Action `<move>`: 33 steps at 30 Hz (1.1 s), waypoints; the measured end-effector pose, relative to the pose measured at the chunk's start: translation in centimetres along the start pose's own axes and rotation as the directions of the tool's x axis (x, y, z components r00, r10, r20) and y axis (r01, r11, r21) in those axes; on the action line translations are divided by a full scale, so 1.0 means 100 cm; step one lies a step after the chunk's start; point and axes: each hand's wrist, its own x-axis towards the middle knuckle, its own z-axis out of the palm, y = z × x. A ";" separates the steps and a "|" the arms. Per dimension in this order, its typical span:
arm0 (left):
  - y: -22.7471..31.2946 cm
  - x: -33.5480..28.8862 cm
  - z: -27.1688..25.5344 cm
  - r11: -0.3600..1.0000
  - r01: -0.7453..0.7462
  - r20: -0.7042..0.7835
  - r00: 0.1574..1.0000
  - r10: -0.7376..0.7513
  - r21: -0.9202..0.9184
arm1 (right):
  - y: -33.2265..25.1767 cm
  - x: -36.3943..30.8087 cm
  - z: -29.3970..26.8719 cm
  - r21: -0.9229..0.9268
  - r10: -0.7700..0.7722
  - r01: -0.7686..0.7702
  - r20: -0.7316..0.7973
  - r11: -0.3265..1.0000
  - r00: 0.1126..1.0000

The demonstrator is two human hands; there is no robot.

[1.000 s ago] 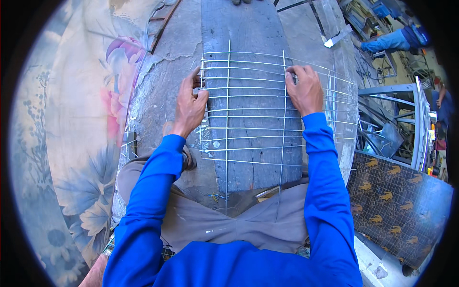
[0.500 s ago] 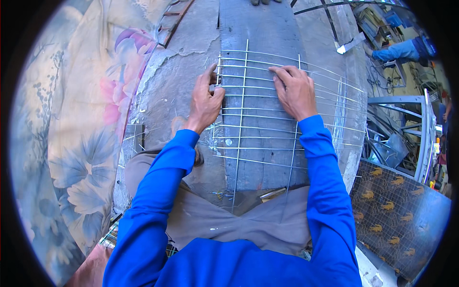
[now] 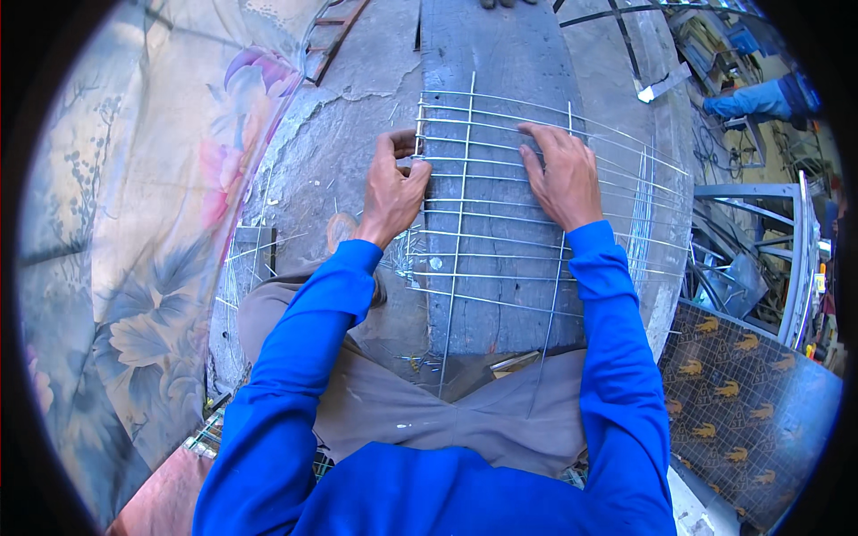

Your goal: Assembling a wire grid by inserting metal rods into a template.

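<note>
A grid of thin metal rods [image 3: 462, 183] lies over a dark board, with several crosswise rods over longer lengthwise ones. At its left edge my left hand [image 3: 396, 192] is curled, thumb and index finger closing on a thin upright rod [image 3: 419, 121] that runs along the rod ends. My right hand [image 3: 565, 179] hovers over or rests on the grid's upper right part, index finger stretched and thumb apart. Nothing shows in its grasp; the palm side is hidden. The grid's near rod ends reach over my lap.
The dark board [image 3: 500, 54] lies on a worn grey surface. Loose thin rods [image 3: 642, 214] lie right of the grid. A floral cloth [image 3: 152, 223] hangs at the left. At the right are a metal frame [image 3: 751, 190], a patterned panel [image 3: 733, 402] and a person's blue-clothed limb [image 3: 755, 100].
My left index finger has bent down from pointing upward and curled in at the rod. My right thumb and index finger have spread wider. The whole view has shifted slightly.
</note>
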 end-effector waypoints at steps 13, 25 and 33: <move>-0.010 -0.001 0.000 0.998 -0.058 -0.014 0.998 0.058 0.005 | 0.028 0.002 -0.014 0.155 -0.005 0.005 -0.006 0.988 1.000; -0.023 -0.001 -0.001 0.998 0.061 -0.056 0.997 -0.059 0.030 | 0.049 -0.037 -0.065 -0.108 0.191 -0.177 0.129 0.978 0.973; -0.020 -0.006 0.000 0.992 0.077 -0.038 0.996 -0.082 -0.097 | 0.053 -0.045 -0.053 -0.093 0.203 -0.191 0.140 0.977 0.969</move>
